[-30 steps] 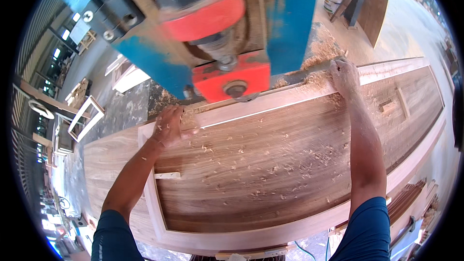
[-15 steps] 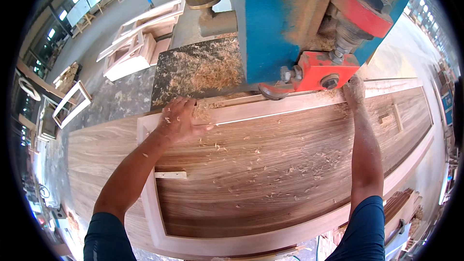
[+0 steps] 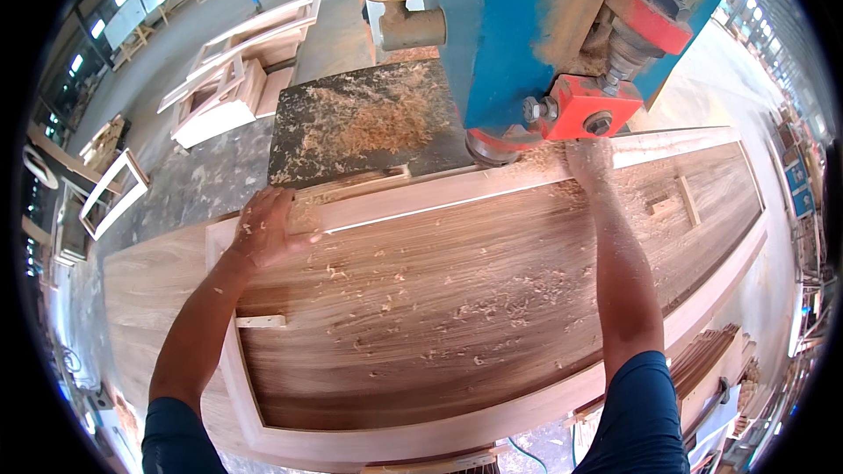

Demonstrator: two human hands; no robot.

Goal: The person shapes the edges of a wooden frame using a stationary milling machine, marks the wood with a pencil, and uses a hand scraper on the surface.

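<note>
A large pale wooden frame (image 3: 351, 446) lies flat in front of me, with brown wood-grained surface (image 3: 413, 316) showing inside it, sprinkled with shavings. My left hand (image 3: 263, 230) grips the far rail near its left corner, fingers bent over the outer edge and thumb stretched along the inner side. Farther right, my right hand (image 3: 590, 161) holds the same rail just below a red machine block (image 3: 595, 108); its fingertips are partly hidden. That block belongs to a blue machine (image 3: 500, 61). A round metal part (image 3: 492, 146) beside it sits at the rail's far edge.
A dark machine table (image 3: 299, 140) covered in shavings is left of the machine. Pale wooden frames (image 3: 219, 96) are stacked beyond it, and another frame (image 3: 114, 193) leans at far left. Stacked wooden strips (image 3: 711, 360) lie at lower right. A small stick (image 3: 262, 321) juts inside the frame.
Both hands and the wooden frame have slid left relative to the machine, keeping hold of the far rail. The whole view has also shifted slightly.
</note>
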